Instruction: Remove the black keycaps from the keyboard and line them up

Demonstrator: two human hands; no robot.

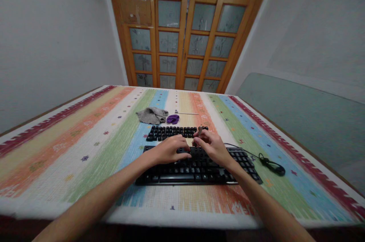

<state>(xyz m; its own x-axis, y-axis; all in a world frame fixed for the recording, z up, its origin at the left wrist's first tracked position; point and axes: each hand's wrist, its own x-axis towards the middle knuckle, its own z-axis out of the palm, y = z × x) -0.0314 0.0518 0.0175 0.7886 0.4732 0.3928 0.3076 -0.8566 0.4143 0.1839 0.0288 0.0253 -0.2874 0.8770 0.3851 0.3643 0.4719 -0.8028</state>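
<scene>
A black keyboard [176, 177] lies on the striped tablecloth, some of its keys gone from the upper rows. My left hand [172, 149] rests over its upper left part, fingers bent forward and thumb apart, with no held thing visible. Above the keyboard's top edge, my right hand [212, 146] pinches a small grey-brown piece [199, 131] between thumb and fingers; its exact kind is too small to tell. Just beyond both hands, loose black keycaps [167, 132] are laid out in rows, partly hidden by the fingers.
A grey cloth [152, 115] and a bunched purple cloth [172, 119] lie behind the keycaps. A thin rod-like tool [186, 113] is near them. The coiled keyboard cable [272, 164] sits at the right. Wooden glazed doors [185, 40] stand beyond the table.
</scene>
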